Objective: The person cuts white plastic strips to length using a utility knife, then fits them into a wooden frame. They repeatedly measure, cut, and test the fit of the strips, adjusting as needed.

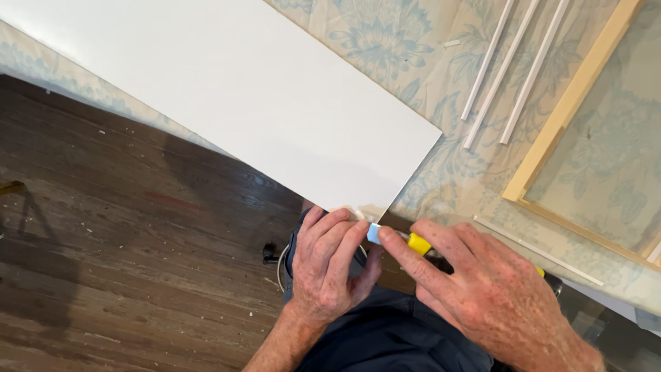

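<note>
Yellow-handled knife (417, 244), with its pale blue tip, is held just off the near corner of the white board (227, 96), which lies across the flowered cloth (441, 172) and overhangs the wooden floor (103, 227). The handle is gripped by the right hand (482, 289), forefinger laid along it; the left hand (330, 265) is curled shut around the tip. For a clean result, the tool is best steadied low, fingers kept clear of any edge. White strips (502, 69) and a wooden frame (571, 103) lie well apart.
</note>
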